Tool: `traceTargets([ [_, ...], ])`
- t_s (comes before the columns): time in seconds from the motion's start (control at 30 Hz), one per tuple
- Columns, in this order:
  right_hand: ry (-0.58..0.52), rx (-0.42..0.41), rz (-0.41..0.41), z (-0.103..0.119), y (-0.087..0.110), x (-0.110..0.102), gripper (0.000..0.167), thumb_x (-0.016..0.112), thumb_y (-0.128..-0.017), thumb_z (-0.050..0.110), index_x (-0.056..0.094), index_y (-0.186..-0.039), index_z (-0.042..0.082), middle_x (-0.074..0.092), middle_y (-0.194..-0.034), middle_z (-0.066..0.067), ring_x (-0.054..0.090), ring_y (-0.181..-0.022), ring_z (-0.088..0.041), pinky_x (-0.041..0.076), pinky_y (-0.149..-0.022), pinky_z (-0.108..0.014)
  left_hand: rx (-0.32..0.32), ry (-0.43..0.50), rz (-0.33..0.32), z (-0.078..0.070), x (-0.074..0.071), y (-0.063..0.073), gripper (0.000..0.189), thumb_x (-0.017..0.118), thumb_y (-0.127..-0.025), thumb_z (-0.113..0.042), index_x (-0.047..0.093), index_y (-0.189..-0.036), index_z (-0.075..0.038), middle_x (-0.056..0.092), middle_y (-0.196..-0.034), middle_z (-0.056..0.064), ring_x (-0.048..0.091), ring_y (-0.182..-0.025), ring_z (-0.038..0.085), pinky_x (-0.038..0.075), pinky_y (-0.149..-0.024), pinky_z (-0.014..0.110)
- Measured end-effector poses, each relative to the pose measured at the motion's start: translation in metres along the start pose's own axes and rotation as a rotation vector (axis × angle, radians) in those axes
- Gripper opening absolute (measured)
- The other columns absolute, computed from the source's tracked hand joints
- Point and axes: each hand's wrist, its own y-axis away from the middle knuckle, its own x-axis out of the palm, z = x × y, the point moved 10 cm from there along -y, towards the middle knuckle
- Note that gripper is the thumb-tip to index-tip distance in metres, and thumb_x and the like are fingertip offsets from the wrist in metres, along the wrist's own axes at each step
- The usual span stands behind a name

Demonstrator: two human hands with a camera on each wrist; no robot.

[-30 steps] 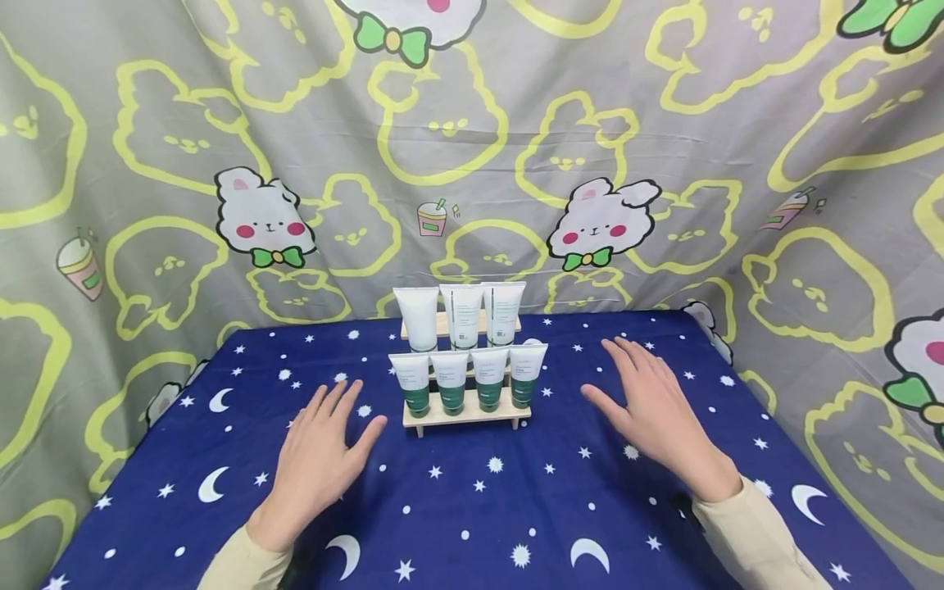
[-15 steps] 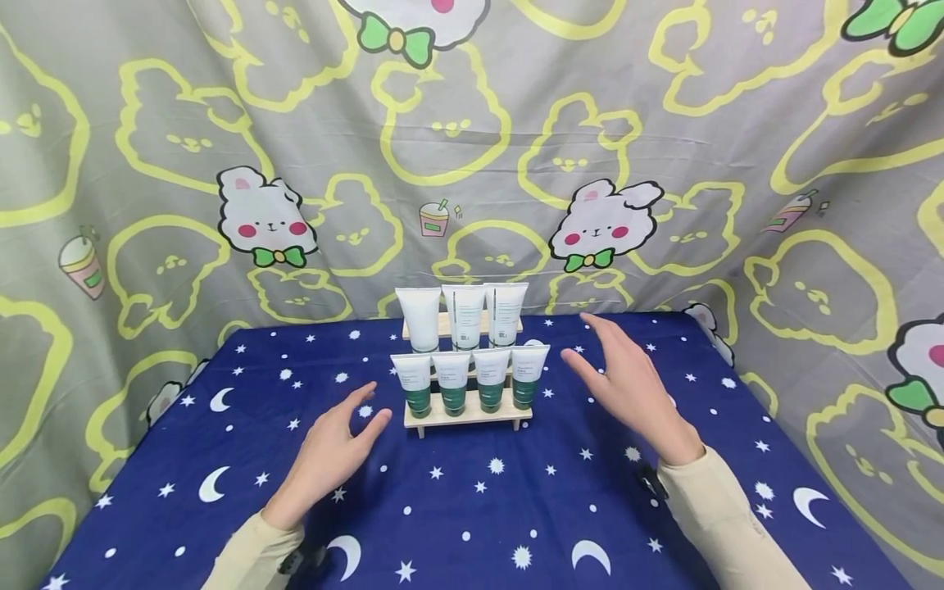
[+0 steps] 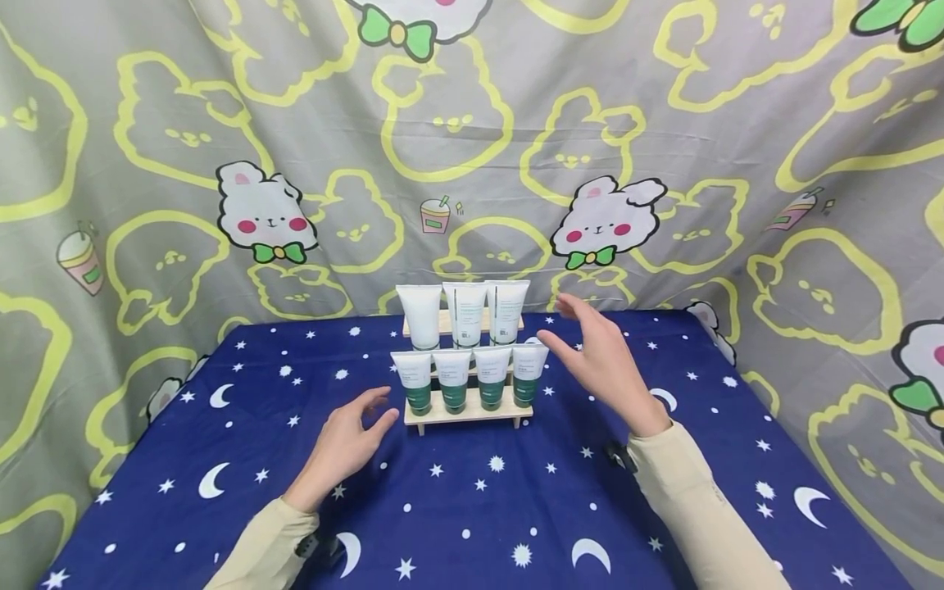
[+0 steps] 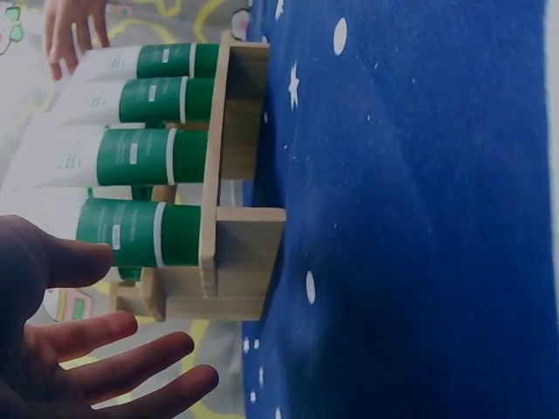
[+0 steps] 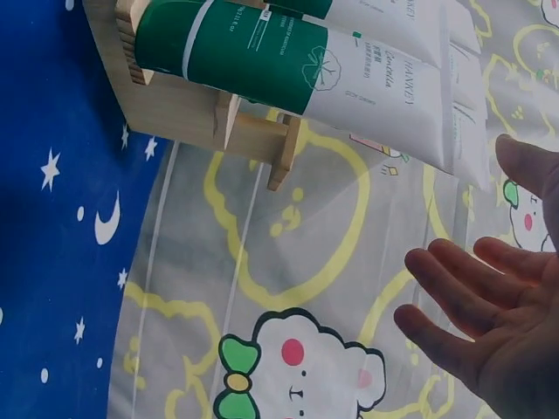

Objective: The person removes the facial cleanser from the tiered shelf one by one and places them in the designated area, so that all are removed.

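A light wooden two-step stand (image 3: pixel 468 418) bears squeeze tubes. On its lower step stand several small white-and-green tubes (image 3: pixel 415 381); 3 larger white tubes (image 3: pixel 507 311) stand upright on the upper step. My left hand (image 3: pixel 345 441) is at the left of the stand, thumb and fingers spread apart with nothing between them. In the left wrist view, the left thumb (image 4: pixel 83 262) overlaps the nearest small tube (image 4: pixel 122 231); contact cannot be told. My right hand (image 3: pixel 601 369) is right of the stand, fingers extended, apart from the nearest tube (image 5: pixel 288 70) in the right wrist view.
A dark blue cloth (image 3: pixel 472 492) with white stars and moons covers the table. Behind and at both sides hangs a grey curtain (image 3: pixel 332 123) with cartoon prints. A dark wrist device (image 3: pixel 313 547) shows by the left sleeve.
Both hands have moved inward toward the stand, the left to the right and the right to the left and farther forward. The tubes and stand have stayed put.
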Motion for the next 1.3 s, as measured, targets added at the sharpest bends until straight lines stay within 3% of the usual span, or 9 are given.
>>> traceTargets([
  [0.27, -0.078, 0.038, 0.081, -0.003, -0.011, 0.013, 0.065, 0.072, -0.096, 0.038, 0.050, -0.148, 0.004, 0.063, -0.139, -0.015, 0.058, -0.131, -0.032, 0.043, -0.109, -0.052, -0.013, 0.060, 0.033, 0.009, 0.015, -0.008, 0.046, 0.071, -0.097, -0.026, 0.063, -0.136, -0.004, 0.071, -0.123, 0.019, 0.069, -0.113, 0.037, 0.052, -0.096, 0.054],
  [0.47, -0.085, 0.041, 0.112, -0.003, -0.018, 0.023, 0.066, 0.073, -0.095, 0.041, 0.052, -0.147, 0.005, 0.065, -0.136, -0.015, 0.060, -0.128, -0.033, 0.044, -0.108, -0.052, -0.019, 0.070, 0.025, 0.014, 0.019, -0.013, 0.042, 0.073, -0.096, -0.024, 0.066, -0.132, -0.005, 0.075, -0.113, 0.015, 0.073, -0.102, 0.030, 0.053, -0.092, 0.052],
  [0.8, -0.161, 0.046, 0.128, -0.001, -0.032, 0.033, 0.058, 0.072, -0.096, 0.037, 0.056, -0.143, 0.006, 0.066, -0.135, -0.015, 0.062, -0.127, -0.033, 0.046, -0.107, -0.051, -0.033, 0.105, 0.039, 0.018, 0.029, -0.019, 0.038, 0.075, -0.093, -0.019, 0.070, -0.128, -0.006, 0.077, -0.107, 0.012, 0.074, -0.097, 0.026, 0.054, -0.091, 0.049],
  [1.1, -0.220, 0.013, 0.122, 0.005, -0.040, 0.039, 0.047, 0.074, -0.096, 0.029, 0.061, -0.136, 0.007, 0.071, -0.126, -0.013, 0.065, -0.121, -0.033, 0.048, -0.106, -0.049, -0.017, 0.061, 0.049, 0.016, 0.032, -0.024, 0.035, 0.076, -0.092, -0.020, 0.072, -0.125, -0.007, 0.078, -0.106, 0.010, 0.074, -0.102, 0.028, 0.045, -0.101, 0.058],
  [1.3, -0.225, 0.017, 0.117, 0.007, -0.040, 0.040, 0.043, 0.073, -0.097, 0.026, 0.062, -0.134, 0.007, 0.072, -0.123, -0.013, 0.066, -0.120, -0.034, 0.049, -0.104, -0.050, -0.032, 0.094, 0.074, 0.017, 0.036, -0.026, 0.035, 0.076, -0.092, -0.017, 0.072, -0.124, -0.005, 0.078, -0.103, 0.008, 0.074, -0.100, 0.026, 0.049, -0.099, 0.052],
])
